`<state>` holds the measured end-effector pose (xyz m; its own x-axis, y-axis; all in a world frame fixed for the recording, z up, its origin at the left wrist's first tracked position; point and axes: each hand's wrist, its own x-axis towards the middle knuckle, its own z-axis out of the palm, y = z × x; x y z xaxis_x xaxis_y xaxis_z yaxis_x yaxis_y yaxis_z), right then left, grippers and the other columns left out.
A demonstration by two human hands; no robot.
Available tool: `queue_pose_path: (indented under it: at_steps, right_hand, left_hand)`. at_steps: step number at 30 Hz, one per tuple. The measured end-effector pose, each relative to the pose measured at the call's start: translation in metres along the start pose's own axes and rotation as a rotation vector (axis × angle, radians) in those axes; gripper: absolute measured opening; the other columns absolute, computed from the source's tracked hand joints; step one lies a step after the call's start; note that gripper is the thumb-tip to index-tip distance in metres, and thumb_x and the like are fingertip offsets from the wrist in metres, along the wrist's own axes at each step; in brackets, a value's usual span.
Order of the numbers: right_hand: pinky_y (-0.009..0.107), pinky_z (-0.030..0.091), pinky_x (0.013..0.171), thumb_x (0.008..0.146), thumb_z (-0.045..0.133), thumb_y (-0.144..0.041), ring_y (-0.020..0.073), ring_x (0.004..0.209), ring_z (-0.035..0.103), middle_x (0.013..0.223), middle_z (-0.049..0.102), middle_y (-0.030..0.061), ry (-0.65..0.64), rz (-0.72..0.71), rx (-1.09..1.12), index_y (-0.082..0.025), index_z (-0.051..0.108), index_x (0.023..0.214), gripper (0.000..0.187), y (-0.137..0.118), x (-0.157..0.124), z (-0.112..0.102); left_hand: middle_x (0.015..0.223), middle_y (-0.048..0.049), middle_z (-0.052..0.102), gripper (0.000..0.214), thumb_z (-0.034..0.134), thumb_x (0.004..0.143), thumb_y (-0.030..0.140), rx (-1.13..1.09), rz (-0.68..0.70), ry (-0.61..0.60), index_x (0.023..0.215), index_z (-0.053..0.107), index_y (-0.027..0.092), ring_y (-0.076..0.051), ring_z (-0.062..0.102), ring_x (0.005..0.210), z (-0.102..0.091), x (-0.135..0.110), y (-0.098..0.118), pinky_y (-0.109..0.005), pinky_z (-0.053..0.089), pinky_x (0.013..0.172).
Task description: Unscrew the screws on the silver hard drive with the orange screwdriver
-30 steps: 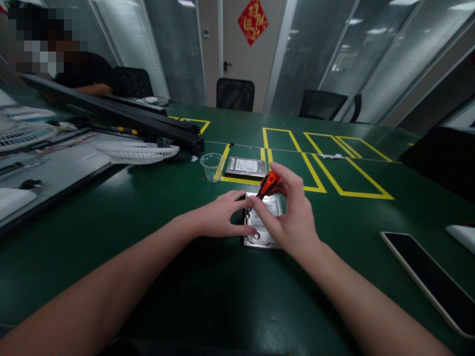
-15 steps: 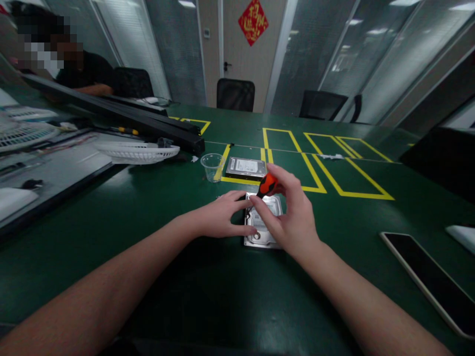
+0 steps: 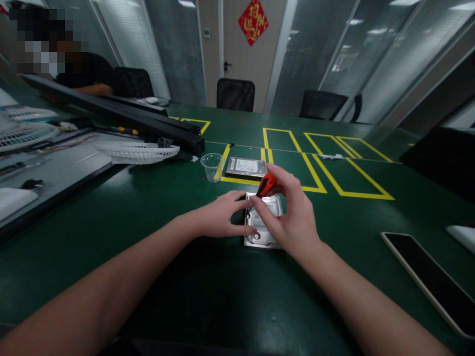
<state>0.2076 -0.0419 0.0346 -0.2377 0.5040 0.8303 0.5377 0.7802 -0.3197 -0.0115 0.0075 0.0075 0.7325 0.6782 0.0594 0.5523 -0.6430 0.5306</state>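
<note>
A silver hard drive point(image 3: 267, 237) lies flat on the green table in front of me. My left hand point(image 3: 218, 216) rests at its left edge, thumb and fingers stretched apart and touching the top. Closed around a screwdriver point(image 3: 267, 184) with an orange and black handle is my right hand point(image 3: 293, 212). The screwdriver leans over the drive's upper left part; its tip is hidden by my fingers. Just beyond lies a second hard drive point(image 3: 246, 168) with a white label. To its left stands a clear plastic cup point(image 3: 213, 168).
A phone point(image 3: 430, 282) lies at the right. Yellow tape outlines point(image 3: 349, 196) mark the table. To the left are a white fan grille point(image 3: 137, 152), long black bars point(image 3: 148, 118) and a grey panel point(image 3: 74, 165). A person point(image 3: 87, 74) sits at the far left.
The screwdriver handle has turned slightly in my right hand, showing a different pattern of orange and black. Both hands and the drives stay where they were.
</note>
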Motion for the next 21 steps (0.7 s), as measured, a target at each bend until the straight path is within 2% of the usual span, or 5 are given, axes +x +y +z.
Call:
queue_pose_path:
  at_steps: [4,7,10,16,21]
  right_hand:
    - [0.049,0.070,0.096,0.101,0.071,-0.023,0.0291,0.111,0.076,0.144,0.069,0.0120,0.011,0.008,-0.005,-0.032,0.046,0.162,0.067,0.0001,0.0006,-0.0004]
    - [0.048,0.070,0.098,0.101,0.068,-0.021,0.0295,0.116,0.076,0.147,0.067,0.0130,-0.024,0.029,0.033,-0.030,0.042,0.166,0.070,-0.0015,-0.0006,-0.0004]
    - [0.047,0.070,0.097,0.102,0.067,-0.020,0.0281,0.112,0.077,0.144,0.067,0.0135,-0.035,0.043,0.056,-0.029,0.039,0.167,0.072,-0.0017,-0.0016,0.0001]
    - [0.045,0.070,0.088,0.099,0.076,-0.025,0.0261,0.101,0.075,0.137,0.069,0.0119,0.014,0.009,-0.004,-0.028,0.047,0.160,0.068,0.0012,-0.0001,0.0010]
    - [0.047,0.069,0.096,0.100,0.068,-0.018,0.0287,0.110,0.076,0.138,0.068,0.0122,-0.006,0.031,0.040,-0.028,0.044,0.163,0.068,-0.0015,-0.0003,-0.0008]
  left_hand:
    - [0.177,-0.0138,0.040,0.085,0.074,0.095,0.074,0.008,0.029,0.012,0.166,0.052,0.031,-0.043,0.038,0.162,-0.0004,0.0000,0.0003,-0.061,0.034,0.133]
    - [0.178,-0.0143,0.037,0.085,0.074,0.096,0.073,0.011,0.022,0.006,0.166,0.052,0.031,-0.043,0.035,0.164,-0.0012,0.0000,0.0012,-0.063,0.032,0.134]
    - [0.179,-0.0150,0.036,0.086,0.075,0.095,0.073,0.003,0.010,-0.006,0.167,0.051,0.031,-0.044,0.033,0.165,-0.0015,0.0000,0.0013,-0.065,0.030,0.134]
    - [0.177,-0.0147,0.039,0.085,0.076,0.094,0.074,0.012,-0.004,-0.003,0.165,0.053,0.033,-0.046,0.034,0.164,0.0011,0.0001,-0.0017,-0.067,0.033,0.132]
    - [0.178,-0.0149,0.037,0.088,0.075,0.094,0.075,0.016,0.002,-0.002,0.167,0.050,0.034,-0.045,0.033,0.165,0.0013,0.0001,-0.0012,-0.066,0.031,0.134]
